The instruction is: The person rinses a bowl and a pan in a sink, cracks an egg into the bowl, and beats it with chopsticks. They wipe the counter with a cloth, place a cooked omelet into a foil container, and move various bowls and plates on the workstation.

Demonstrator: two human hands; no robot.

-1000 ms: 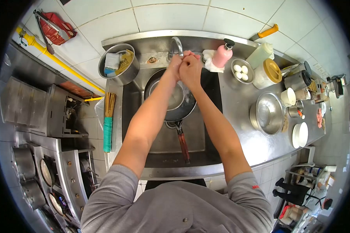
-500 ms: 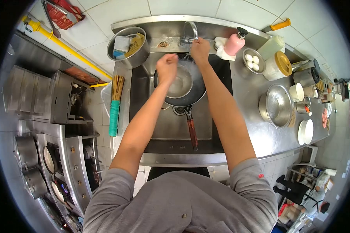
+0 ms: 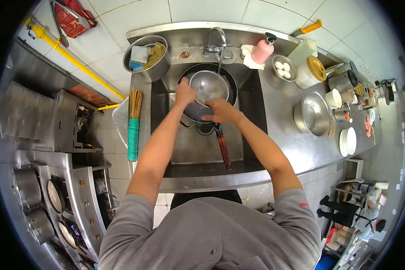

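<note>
Water runs from the faucet [image 3: 217, 38] into a metal bowl [image 3: 209, 86] above a dark pan [image 3: 194, 112] in the sink [image 3: 202, 150]. At the bowl's left rim is my left hand [image 3: 184, 93], its fingers curled on the edge. My right hand [image 3: 222, 111] grips the bowl's near rim, thumb and fingers around it. The pan's brown handle [image 3: 224, 153] points toward me.
Left of the sink are a pot with cloths [image 3: 163, 63] and a bamboo brush [image 3: 133, 126]. To the right are a pink bottle [image 3: 262, 50], a bowl of eggs [image 3: 284, 69] and a large basin [image 3: 313, 114]. Another person [image 3: 364, 218] stands far right.
My right hand has left the faucet and come down to the bowl's near rim. A water stream now falls from the spout. My left hand has moved to the bowl's left rim.
</note>
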